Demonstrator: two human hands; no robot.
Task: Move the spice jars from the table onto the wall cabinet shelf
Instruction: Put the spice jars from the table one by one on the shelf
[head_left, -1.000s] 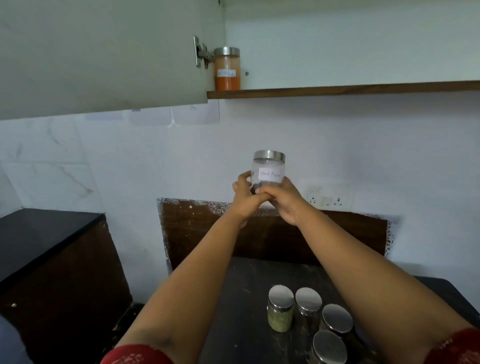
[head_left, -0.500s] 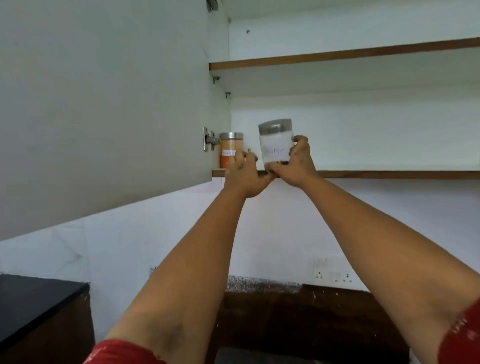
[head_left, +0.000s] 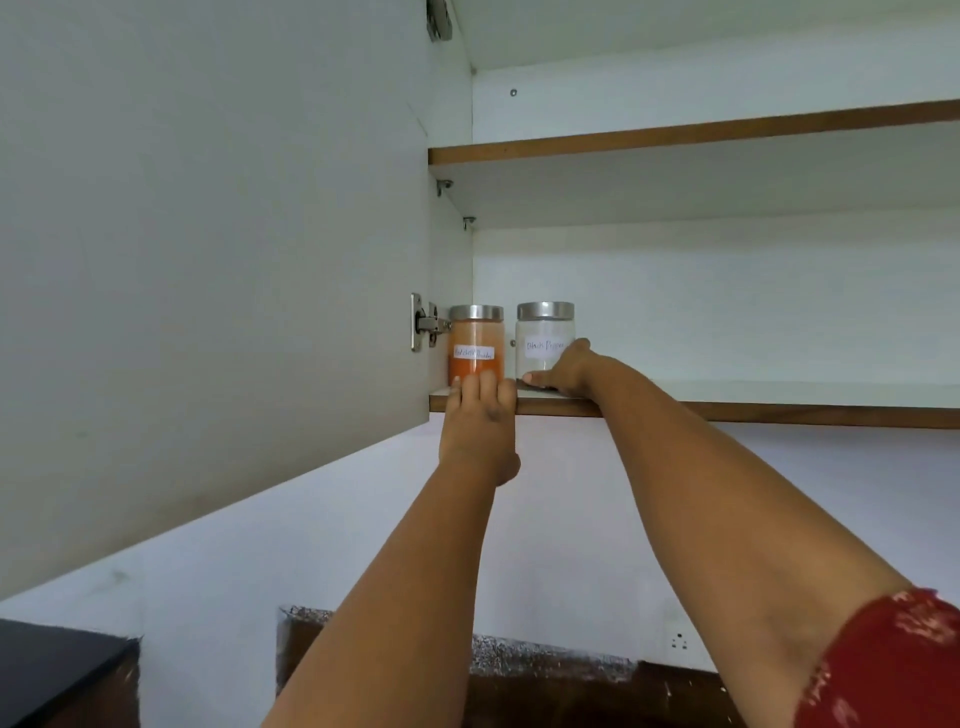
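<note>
Setting down done: the clear jar (head_left: 545, 340) labelled black pepper, in the air in front of the shelf half a second ago, now stands upright on the lower cabinet shelf (head_left: 727, 410), just beside the orange chilli jar (head_left: 476, 343) near the hinge (head_left: 427, 328). The right hand (head_left: 561, 366) still wraps the clear jar's lower right side, thumb low at the base, so likely not released yet, though the far fingers are hidden behind the glass. The left hand (head_left: 480, 415) has come off the jar; its fingers are straight, tips at the shelf edge in front of the orange jar, holding nothing. Two jars on the shelf now. The table is out of view, so remaining jars cannot be counted from here. Next is probably letting go and reaching down for another.
</note>
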